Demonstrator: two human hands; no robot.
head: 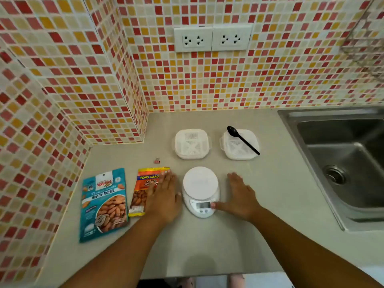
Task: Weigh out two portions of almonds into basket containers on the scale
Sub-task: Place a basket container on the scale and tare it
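A small white kitchen scale (200,190) with a round bare platform sits mid-counter. My right hand (241,196) lies flat beside it, thumb touching the panel by the display. My left hand (164,196) is flat with straight fingers, left of the scale, over the edge of an orange salted almonds packet (143,190). A teal roasted almonds bag (104,204) lies further left. Behind the scale stand two white basket containers, one on the left (192,143) and one on the right (239,145). A black spoon (243,140) lies across the right one.
A steel sink (345,163) is set into the counter on the right. A small pink binder clip (157,160) lies behind the orange packet. Tiled walls close the left and back, with two sockets (212,38) above.
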